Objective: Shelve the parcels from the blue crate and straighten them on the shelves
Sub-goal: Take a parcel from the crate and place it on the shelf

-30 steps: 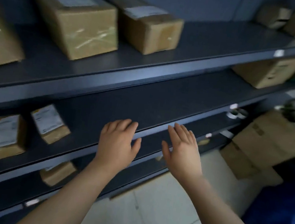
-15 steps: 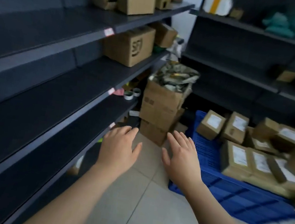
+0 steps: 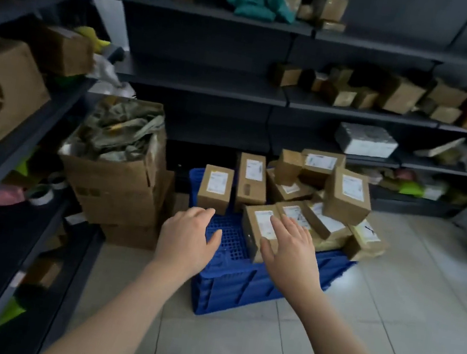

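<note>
Turned from the shelf (image 3: pixel 34 134) to the blue crate (image 3: pixel 241 286), left hand (image 3: pixel 188 236) and right hand (image 3: pixel 288 250) empty, spread, going for a parcel (image 3: pixel 249 236).

Blue crate (image 3: pixel 241 286) set on tiled floor (image 3: pixel 384 333), labelled parcels (image 3: pixel 346 195) piled in it, left hand (image 3: pixel 187 238) and right hand (image 3: pixel 288 249) held flat above, fingers spread, dark shelves (image 3: pixel 203 85) behind, open box (image 3: pixel 118 178) stood beside.

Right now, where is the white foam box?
Head view: the white foam box sits right of centre on a back shelf, above the parcels in the blue crate.
</note>
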Motion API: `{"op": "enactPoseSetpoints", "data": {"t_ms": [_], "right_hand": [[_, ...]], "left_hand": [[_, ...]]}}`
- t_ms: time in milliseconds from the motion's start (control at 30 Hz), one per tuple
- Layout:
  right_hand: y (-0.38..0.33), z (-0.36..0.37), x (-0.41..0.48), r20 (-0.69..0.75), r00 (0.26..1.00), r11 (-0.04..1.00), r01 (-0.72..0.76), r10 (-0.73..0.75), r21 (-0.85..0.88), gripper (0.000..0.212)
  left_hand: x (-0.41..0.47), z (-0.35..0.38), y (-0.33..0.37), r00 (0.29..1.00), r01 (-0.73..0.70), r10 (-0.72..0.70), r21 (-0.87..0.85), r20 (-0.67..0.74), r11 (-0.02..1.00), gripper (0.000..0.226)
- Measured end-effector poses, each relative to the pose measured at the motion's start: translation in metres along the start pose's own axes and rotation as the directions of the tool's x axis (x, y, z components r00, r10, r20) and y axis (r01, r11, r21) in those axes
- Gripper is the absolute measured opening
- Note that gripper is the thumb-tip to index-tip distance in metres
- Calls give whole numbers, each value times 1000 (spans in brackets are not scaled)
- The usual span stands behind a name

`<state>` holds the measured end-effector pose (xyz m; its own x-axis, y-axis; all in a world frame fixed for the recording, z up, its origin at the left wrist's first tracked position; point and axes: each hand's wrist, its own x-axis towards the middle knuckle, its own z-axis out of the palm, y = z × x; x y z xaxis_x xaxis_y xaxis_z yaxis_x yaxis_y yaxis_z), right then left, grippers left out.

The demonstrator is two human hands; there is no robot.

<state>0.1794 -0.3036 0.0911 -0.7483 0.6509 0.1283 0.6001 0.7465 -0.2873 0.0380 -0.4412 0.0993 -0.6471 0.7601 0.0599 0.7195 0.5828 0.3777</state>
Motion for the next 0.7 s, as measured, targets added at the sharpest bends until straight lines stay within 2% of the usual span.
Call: {"op": "enactPoseSetpoints", "data": {"t_ms": [233,367,467,700], "right_hand": [[75,-14,67,-39,965,965,-256,258,49,51],[128,-18,90,-51,935,936,-348,351,61,50],[176,-19,111,-37,905,904,-420,424,81,50],[301,-13,181,22,901,891,-432,434,140,47]], "left_hand": [[119,29,58,982,-155,158,-38,103,987,53],[167,58,98,961,-204,212,-60,179,977,53],[202,85,129,947,-206,220,-81,233,975,54],[283,165,214,941,-140,163,-100,295,985,55]]}}
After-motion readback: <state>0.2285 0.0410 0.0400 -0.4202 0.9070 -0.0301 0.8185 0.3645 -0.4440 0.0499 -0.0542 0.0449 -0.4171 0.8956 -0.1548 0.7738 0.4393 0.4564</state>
